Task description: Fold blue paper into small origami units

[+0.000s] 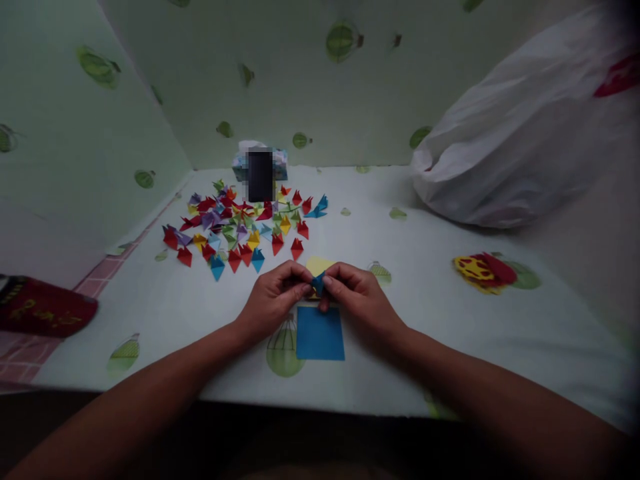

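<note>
Between my two hands is a small folded blue paper (318, 285), pinched from both sides. My left hand (279, 293) grips its left side with thumb and forefinger. On the right side, my right hand (354, 291) holds it with fingertips pressed together. Just below the hands a flat blue paper square (321, 334) lies on the table. A yellow paper (320, 267) shows behind the folded piece, partly covered by the hands. Farther back and left, several folded paper birds in red, blue, purple, green and yellow (245, 254) are spread in a cluster.
A dark phone-like object (261, 177) stands against a tissue box (281, 164) behind the birds. A large white plastic bag (500, 147) fills the back right. Red and yellow cutouts (487, 271) lie at right. A dark red item (50, 307) sits at the left edge.
</note>
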Action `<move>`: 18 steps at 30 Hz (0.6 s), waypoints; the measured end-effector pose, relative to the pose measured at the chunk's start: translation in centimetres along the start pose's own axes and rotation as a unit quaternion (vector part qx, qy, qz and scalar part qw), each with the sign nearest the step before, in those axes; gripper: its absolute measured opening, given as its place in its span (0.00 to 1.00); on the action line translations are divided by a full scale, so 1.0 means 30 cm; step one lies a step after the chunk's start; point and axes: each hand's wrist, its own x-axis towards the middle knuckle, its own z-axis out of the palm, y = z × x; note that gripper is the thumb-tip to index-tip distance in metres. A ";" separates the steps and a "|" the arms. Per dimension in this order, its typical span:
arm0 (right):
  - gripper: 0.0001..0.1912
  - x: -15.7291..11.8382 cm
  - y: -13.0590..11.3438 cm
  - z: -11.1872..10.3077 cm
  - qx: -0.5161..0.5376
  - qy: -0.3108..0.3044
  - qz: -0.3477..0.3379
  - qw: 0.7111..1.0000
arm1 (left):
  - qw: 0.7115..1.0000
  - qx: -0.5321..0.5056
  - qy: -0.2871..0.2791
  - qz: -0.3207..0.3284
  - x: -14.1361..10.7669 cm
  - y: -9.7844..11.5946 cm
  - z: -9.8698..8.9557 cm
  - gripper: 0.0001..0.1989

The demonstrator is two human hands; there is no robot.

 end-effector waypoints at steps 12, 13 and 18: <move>0.06 0.006 0.009 0.006 -0.015 0.029 -0.029 0.999 | 0.995 -0.081 -0.035 -0.054 0.002 0.018 -0.002 0.09; 0.06 0.005 0.010 0.006 -0.038 0.031 -0.041 0.998 | 0.993 -0.090 -0.035 -0.063 0.001 0.021 -0.001 0.09; 0.04 -0.005 0.014 0.005 -0.194 0.055 -0.143 0.969 | 0.982 -0.154 -0.025 -0.109 -0.008 0.020 0.008 0.11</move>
